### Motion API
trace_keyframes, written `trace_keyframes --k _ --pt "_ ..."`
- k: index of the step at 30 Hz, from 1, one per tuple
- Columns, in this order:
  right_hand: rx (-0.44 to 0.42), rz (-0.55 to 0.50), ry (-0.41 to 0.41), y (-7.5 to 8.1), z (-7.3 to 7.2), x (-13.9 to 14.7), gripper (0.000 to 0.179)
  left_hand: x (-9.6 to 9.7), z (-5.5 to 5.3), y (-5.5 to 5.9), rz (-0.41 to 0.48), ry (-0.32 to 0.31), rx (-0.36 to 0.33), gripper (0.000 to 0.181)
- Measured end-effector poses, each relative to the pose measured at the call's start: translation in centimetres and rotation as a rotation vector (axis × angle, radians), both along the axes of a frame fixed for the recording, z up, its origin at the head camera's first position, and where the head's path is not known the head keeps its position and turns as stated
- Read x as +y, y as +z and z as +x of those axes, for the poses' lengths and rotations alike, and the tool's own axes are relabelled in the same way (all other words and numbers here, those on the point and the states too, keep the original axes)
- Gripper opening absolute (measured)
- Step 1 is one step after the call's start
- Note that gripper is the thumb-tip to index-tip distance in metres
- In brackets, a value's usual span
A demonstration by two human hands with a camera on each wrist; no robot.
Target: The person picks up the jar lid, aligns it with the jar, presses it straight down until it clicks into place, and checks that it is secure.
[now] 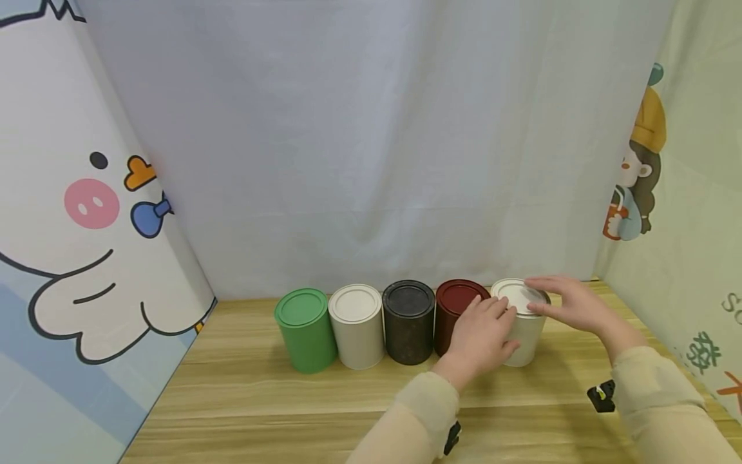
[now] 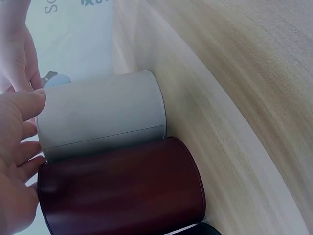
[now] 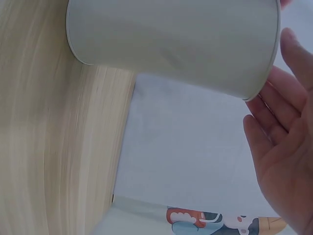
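Observation:
Five lidded cans would be a row of several: green (image 1: pixel 308 338), white (image 1: pixel 358 335), black (image 1: pixel 409 332), dark red (image 1: pixel 455 298) and a second white can (image 1: pixel 526 335) at the right end. My left hand (image 1: pixel 481 334) reaches over the dark red can's lid towards the right-end white can, its fingers loosely extended. In the left wrist view its thumb lies right at that white can's (image 2: pixel 102 110) top rim. Beside the same can's right rim, my right hand (image 1: pixel 574 308) has thumb and fingers spread around the lid edge. The right wrist view shows these fingers relaxed near the rim.
The cans stand side by side on a wood-grain table (image 1: pixel 243 399), close to a pale curtain (image 1: pixel 324 161) behind. Printed cloth panels with cartoon figures (image 1: pixel 87 206) rise at the left and right. Black wrist devices (image 1: pixel 601 396) sit at both sleeves.

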State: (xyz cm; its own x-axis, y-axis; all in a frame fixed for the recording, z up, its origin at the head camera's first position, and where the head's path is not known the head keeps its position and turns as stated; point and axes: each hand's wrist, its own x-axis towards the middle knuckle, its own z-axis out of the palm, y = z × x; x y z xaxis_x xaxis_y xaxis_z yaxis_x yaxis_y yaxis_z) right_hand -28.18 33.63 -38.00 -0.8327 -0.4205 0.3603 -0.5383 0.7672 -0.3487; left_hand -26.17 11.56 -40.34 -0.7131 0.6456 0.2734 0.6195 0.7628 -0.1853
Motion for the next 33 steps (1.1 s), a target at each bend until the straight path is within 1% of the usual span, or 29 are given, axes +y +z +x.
trace_keyframes --k 4,9,21,28,33 --pt "-0.034 0.016 -0.005 0.17 -0.15 -0.02 0.049 -0.05 0.22 0.03 0.000 0.000 0.012 0.058" --pt "-0.051 0.023 -0.006 0.25 -0.17 -0.13 0.050 -0.06 0.24 -0.09 0.005 -0.002 0.018 0.058" --pt "-0.049 0.033 0.017 0.37 -0.16 -0.15 0.049 -0.09 0.26 -0.28 0.007 -0.009 0.052 0.055" --pt "-0.083 0.059 0.027 0.88 -0.26 -0.14 0.049 -0.07 0.13 -0.32 0.010 -0.016 0.053 0.052" --pt "-0.088 0.056 0.023 0.89 -0.26 -0.21 0.050 -0.07 0.11 -0.37 0.012 -0.018 0.065 0.050"
